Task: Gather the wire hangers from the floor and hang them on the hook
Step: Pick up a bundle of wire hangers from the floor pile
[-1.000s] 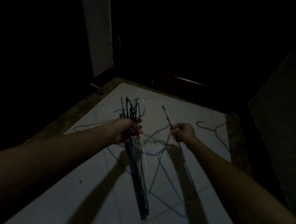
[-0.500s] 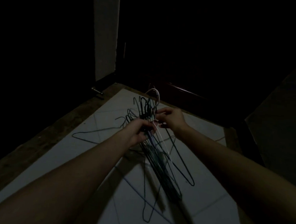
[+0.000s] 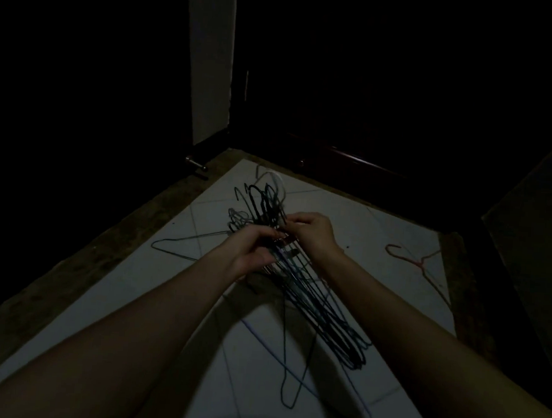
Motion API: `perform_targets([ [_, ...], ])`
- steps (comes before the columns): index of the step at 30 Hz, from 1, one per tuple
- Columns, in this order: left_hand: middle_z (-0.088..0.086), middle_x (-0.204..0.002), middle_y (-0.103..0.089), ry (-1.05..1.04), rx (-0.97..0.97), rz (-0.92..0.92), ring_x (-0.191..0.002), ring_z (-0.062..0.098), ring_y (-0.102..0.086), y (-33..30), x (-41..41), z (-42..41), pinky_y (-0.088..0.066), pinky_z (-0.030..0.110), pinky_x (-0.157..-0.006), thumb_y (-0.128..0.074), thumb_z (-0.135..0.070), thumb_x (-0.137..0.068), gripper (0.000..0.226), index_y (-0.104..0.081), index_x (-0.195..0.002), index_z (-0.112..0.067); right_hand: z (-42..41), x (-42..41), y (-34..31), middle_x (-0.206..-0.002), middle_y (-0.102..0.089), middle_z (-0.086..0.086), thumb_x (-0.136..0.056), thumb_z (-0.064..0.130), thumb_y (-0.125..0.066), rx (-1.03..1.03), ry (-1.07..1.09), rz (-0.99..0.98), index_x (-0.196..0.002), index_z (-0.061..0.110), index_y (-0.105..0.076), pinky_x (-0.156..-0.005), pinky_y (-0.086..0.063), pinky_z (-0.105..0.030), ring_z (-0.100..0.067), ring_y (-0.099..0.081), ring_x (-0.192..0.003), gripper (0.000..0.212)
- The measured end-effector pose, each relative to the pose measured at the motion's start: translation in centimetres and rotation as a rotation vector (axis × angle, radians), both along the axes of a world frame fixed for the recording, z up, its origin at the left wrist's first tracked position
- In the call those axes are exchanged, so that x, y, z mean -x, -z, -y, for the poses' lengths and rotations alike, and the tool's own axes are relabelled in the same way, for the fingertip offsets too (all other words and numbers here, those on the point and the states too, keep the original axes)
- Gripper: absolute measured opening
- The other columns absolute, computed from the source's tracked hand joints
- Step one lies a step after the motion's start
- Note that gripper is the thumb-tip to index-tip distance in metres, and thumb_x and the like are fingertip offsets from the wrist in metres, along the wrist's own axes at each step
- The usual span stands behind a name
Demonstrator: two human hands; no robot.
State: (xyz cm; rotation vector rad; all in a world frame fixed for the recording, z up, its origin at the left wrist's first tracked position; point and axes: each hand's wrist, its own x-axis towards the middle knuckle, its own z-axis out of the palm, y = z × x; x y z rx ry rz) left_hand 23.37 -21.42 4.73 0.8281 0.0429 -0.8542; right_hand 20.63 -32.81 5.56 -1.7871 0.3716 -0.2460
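While loose hangers (image 3: 175, 243) are lying on the floor (image 3: 347, 232), a bundle (image 3: 311, 295) is being clamped by both hands' fingers (image 3: 268, 232).

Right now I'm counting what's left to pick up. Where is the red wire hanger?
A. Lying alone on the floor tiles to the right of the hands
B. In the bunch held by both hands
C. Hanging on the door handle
A: the red wire hanger lies flat on the floor tiles, apart from the bunch of hangers that the left hand and right hand grip.
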Motion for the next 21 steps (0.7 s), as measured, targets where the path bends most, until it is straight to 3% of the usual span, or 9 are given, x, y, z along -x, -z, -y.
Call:
perform_targets([
  [3, 0.013, -0.087, -0.067, 0.041, -0.059, 0.025, -0.075, 0.022, -0.068, -0.1, -0.2, -0.2, -0.058, 0.035, -0.065, -0.038, 0.012, -0.088, 0.031, -0.064, -0.09, -0.006, 0.1, 0.6, -0.3, -0.087, -0.063, -0.009, -0.086, 0.002, -0.061, 0.028, -0.059, -0.021, -0.105, -0.008, -0.065, -0.054, -0.044, -0.003, -0.005, -0.057, -0.069, 0.022],
  [5, 0.015, -0.095, -0.065, 0.059, -0.096, 0.019, -0.082, 0.023, -0.067, 0.0, -0.3, -0.3, -0.059, 0.034, -0.07, -0.04, 0.013, -0.087, 0.028, -0.062, -0.096, -0.002, 0.6, 1.0, -0.4, -0.093, -0.063, -0.01, -0.088, 0.002, -0.06, 0.002, -0.059, -0.023, -0.109, -0.006, -0.064, -0.055, -0.044, -0.003, -0.005, -0.057, -0.072, 0.023],
  [9, 0.007, -0.099, -0.062, 0.001, -0.115, -0.01, -0.092, 0.017, -0.061, 0.0, -0.3, -0.7, -0.052, 0.031, -0.075, -0.039, 0.015, -0.089, 0.032, -0.059, -0.096, -0.009, 2.5, 1.8, 0.6, -0.101, -0.058, -0.006, -0.09, 0.007, -0.059, 0.047, 0.015, -0.087, -0.108, 0.0, -0.064, -0.078, -0.041, -0.022, -0.014, -0.053, -0.095, 0.021],
  [11, 0.005, -0.1, -0.06, -0.024, -0.145, 0.0, -0.091, 0.016, -0.06, 0.0, -0.6, -1.3, -0.051, 0.031, -0.073, -0.04, 0.013, -0.089, 0.032, -0.055, -0.107, -0.009, 3.5, 2.2, 2.0, -0.102, -0.058, -0.007, -0.089, 0.007, -0.06, 0.089, 0.035, -0.144, -0.108, -0.003, -0.063, -0.072, -0.042, -0.019, -0.016, -0.051, -0.098, 0.022],
  [13, 0.005, -0.1, -0.06, -0.028, -0.178, 0.012, -0.089, 0.016, -0.061, 0.0, -1.1, -1.9, -0.055, 0.031, -0.067, -0.04, 0.012, -0.089, 0.036, -0.051, -0.116, -0.008, 4.5, 2.8, 3.6, -0.1, -0.057, -0.008, -0.089, 0.004, -0.06, 0.123, 0.051, -0.195, -0.109, -0.007, -0.062, -0.057, -0.041, -0.005, -0.017, -0.052, -0.094, 0.023],
  [16, 0.004, -0.099, -0.061, 0.0, -0.239, 0.039, -0.086, 0.015, -0.061, 0.1, -1.3, -2.3, -0.058, 0.029, -0.063, -0.039, 0.01, -0.09, 0.034, -0.054, -0.113, -0.009, 5.6, 3.7, 6.0, -0.097, -0.058, -0.009, -0.087, 0.0, -0.061, 0.182, 0.065, -0.269, -0.108, -0.009, -0.061, -0.053, -0.04, -0.002, -0.014, -0.055, -0.083, 0.023],
  [18, 0.004, -0.1, -0.06, 0.043, -0.28, 0.07, -0.087, 0.015, -0.061, 0.2, -1.3, -2.1, -0.055, 0.03, -0.067, -0.036, 0.008, -0.091, 0.032, -0.056, -0.108, -0.01, 6.3, 3.9, 7.9, -0.095, -0.06, -0.013, -0.084, -0.002, -0.062, 0.205, 0.072, -0.313, -0.105, -0.01, -0.062, -0.065, -0.046, -0.009, -0.019, -0.057, -0.085, 0.022],
  [21, 0.003, -0.101, -0.062, 0.086, -0.31, 0.123, -0.087, 0.014, -0.063, 0.3, -1.5, -1.8, -0.057, 0.029, -0.064, -0.034, 0.007, -0.091, 0.038, -0.06, -0.103, -0.017, 6.7, 4.3, 10.6, -0.104, -0.063, -0.019, -0.082, -0.002, -0.065, 0.274, 0.06, -0.432, -0.1, -0.003, -0.064, -0.089, -0.049, -0.032, -0.028, -0.06, -0.098, 0.018],
])
